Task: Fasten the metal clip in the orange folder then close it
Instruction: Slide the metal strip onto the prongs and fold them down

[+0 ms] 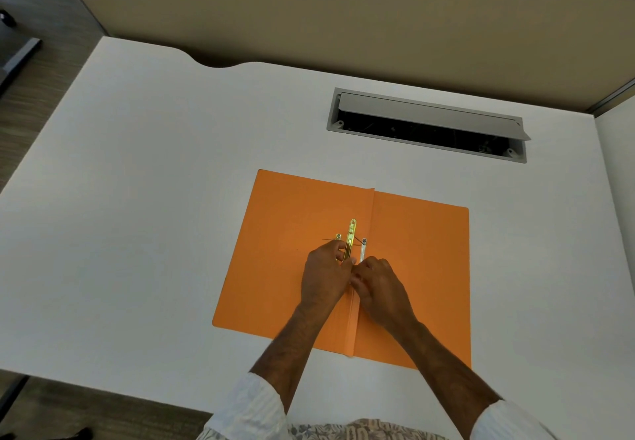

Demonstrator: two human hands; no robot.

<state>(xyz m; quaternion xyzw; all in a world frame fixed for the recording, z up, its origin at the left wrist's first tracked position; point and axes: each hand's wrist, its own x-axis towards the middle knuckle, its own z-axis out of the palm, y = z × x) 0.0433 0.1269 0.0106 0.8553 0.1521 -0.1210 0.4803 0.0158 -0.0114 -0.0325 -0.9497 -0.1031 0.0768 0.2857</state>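
Observation:
An orange folder point(419, 267) lies open and flat on the white desk point(171, 199), its spine running away from me. A gold metal clip bar point(351, 236) sits just left of the spine, with a thin prong sticking out on each side near its far end. My left hand point(323, 278) rests on the near part of the bar, fingers curled over it. My right hand point(381, 288) meets it from the right, fingertips pinching at the bar's near end. The near half of the clip is hidden under both hands.
A grey cable hatch point(426, 123) with its lid tipped up is set into the desk behind the folder. A beige partition point(309, 10) runs along the back. The desk's front edge is close to my body; floor shows at the left.

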